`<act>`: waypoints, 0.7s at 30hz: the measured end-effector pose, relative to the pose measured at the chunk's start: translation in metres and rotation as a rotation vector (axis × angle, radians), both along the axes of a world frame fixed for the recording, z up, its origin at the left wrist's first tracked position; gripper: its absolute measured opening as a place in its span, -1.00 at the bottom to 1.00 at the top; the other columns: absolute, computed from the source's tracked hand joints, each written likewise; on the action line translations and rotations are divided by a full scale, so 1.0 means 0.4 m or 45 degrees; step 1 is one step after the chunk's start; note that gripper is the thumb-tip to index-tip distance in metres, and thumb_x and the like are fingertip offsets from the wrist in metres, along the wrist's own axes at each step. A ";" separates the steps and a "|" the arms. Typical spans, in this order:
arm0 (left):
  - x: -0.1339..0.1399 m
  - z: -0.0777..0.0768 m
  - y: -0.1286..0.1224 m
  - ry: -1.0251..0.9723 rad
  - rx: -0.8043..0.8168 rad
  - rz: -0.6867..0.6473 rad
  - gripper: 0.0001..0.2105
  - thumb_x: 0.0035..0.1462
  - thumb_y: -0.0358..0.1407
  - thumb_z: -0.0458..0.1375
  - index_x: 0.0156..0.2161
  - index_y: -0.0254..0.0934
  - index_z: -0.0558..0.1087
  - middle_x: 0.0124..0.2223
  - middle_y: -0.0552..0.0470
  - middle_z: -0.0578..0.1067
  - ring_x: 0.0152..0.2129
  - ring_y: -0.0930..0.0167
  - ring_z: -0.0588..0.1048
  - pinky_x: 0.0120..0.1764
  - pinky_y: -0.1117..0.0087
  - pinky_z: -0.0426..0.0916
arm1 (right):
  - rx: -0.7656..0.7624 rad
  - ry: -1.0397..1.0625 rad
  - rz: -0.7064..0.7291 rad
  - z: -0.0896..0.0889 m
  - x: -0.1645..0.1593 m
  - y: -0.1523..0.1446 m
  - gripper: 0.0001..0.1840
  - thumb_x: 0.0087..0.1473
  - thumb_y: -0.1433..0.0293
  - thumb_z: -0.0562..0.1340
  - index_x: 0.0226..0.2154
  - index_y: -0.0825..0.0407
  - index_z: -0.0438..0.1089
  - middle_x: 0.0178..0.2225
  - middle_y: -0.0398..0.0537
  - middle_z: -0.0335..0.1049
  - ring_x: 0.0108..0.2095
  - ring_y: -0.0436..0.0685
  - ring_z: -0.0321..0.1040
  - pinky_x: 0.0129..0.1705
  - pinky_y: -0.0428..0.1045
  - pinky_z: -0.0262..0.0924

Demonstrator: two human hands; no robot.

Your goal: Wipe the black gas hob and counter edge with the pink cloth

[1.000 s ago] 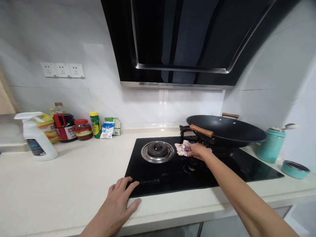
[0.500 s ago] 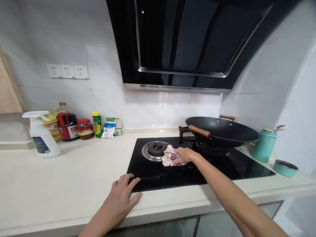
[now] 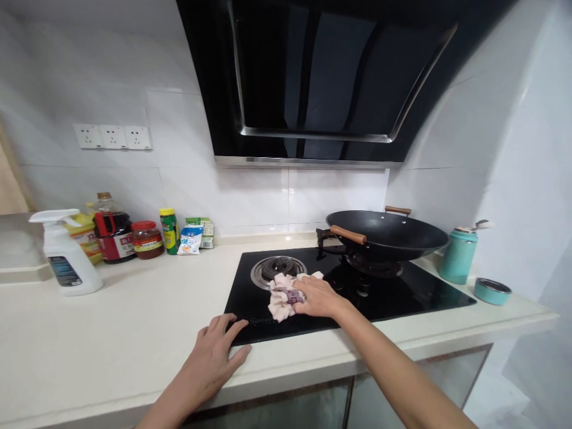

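Observation:
My right hand (image 3: 318, 296) presses a crumpled pale pink cloth (image 3: 281, 302) with purple marks onto the black glass cooktop (image 3: 402, 298), in front of the left burner (image 3: 277, 268). Its fingers curl over the cloth and partly hide it. At the cooktop's front left corner rests my left hand (image 3: 217, 351), fingers spread, fingertips on the glass and thumb on the counter edge; it holds nothing. A black wok (image 3: 388, 235) with wooden handles sits on the right burner, tilted slightly.
A white spray bottle (image 3: 69, 256), a dark sauce bottle (image 3: 114, 235), a red-lidded jar (image 3: 147, 239), a green shaker (image 3: 169, 231) and small packets (image 3: 191, 239) line the left counter. A teal flask (image 3: 459, 256) and teal cup (image 3: 492, 291) stand right. The black range hood (image 3: 304, 83) hangs above.
My right hand has slid the cloth toward me and slightly left, from beside the left burner to the area in front of it. My left hand stays at the corner. The view has shifted slightly.

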State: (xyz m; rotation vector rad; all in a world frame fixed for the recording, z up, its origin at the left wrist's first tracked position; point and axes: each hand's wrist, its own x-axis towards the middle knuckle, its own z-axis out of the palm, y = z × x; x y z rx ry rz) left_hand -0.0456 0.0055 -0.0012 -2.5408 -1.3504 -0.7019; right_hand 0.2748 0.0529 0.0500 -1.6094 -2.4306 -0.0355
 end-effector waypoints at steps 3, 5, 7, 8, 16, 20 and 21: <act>-0.009 -0.008 0.006 -0.001 0.003 -0.005 -0.62 0.30 -0.07 0.08 0.15 -0.08 0.45 0.14 -0.14 0.45 0.10 0.14 0.42 0.04 0.04 0.39 | 0.053 0.109 0.048 -0.031 -0.014 -0.048 -0.43 0.10 -0.03 0.25 0.09 -0.13 0.34 0.08 -0.01 0.36 0.09 0.29 0.26 0.07 0.10 0.09; -0.015 -0.013 0.009 -0.007 0.011 -0.016 -0.62 0.31 -0.06 0.07 0.16 -0.06 0.45 0.15 -0.13 0.45 0.10 0.15 0.42 0.05 0.05 0.40 | 0.088 0.201 0.051 -0.049 -0.002 -0.079 -0.39 0.11 -0.05 0.26 0.11 -0.10 0.32 0.11 0.03 0.34 0.12 0.31 0.24 0.13 0.13 0.05; -0.020 -0.018 0.011 -0.010 0.017 -0.022 -0.61 0.31 -0.06 0.07 0.16 -0.06 0.45 0.16 -0.12 0.45 0.10 0.15 0.43 0.05 0.04 0.40 | 0.101 0.248 0.037 -0.061 0.025 -0.110 -0.38 0.10 -0.03 0.28 0.10 -0.07 0.33 0.12 0.06 0.34 0.13 0.32 0.22 0.17 0.14 0.02; -0.022 -0.020 0.012 -0.009 0.018 -0.021 -0.61 0.31 -0.06 0.08 0.17 -0.06 0.45 0.16 -0.12 0.45 0.10 0.14 0.42 0.06 0.03 0.40 | 0.096 0.251 0.026 -0.064 0.043 -0.126 -0.40 0.08 -0.02 0.30 0.08 -0.06 0.35 0.11 0.05 0.35 0.12 0.31 0.23 0.17 0.14 0.03; -0.019 -0.026 0.016 -0.002 0.048 -0.011 -0.60 0.30 -0.03 0.09 0.17 -0.04 0.46 0.15 -0.12 0.46 0.10 0.13 0.44 0.05 0.03 0.41 | -0.016 0.334 -0.115 -0.064 0.195 -0.253 -0.49 -0.07 0.08 0.40 -0.07 -0.11 0.42 0.04 -0.02 0.33 0.03 0.26 0.23 0.10 0.12 0.12; -0.015 -0.016 0.007 0.012 0.032 -0.006 -0.59 0.30 -0.02 0.07 0.18 -0.05 0.45 0.16 -0.13 0.46 0.11 0.13 0.43 0.06 0.03 0.40 | -0.115 0.362 -0.211 -0.049 0.257 -0.278 -0.44 -0.13 0.05 0.42 -0.06 -0.13 0.45 0.27 0.00 0.13 0.20 0.39 0.07 0.20 0.21 0.04; -0.014 -0.015 0.005 0.014 0.026 -0.004 -0.59 0.31 -0.02 0.07 0.18 -0.06 0.45 0.16 -0.13 0.46 0.11 0.13 0.43 0.06 0.03 0.40 | -0.154 0.359 -0.189 -0.040 0.268 -0.279 -0.48 -0.11 0.03 0.41 -0.09 -0.14 0.45 0.26 -0.02 0.16 0.19 0.38 0.09 0.20 0.21 0.05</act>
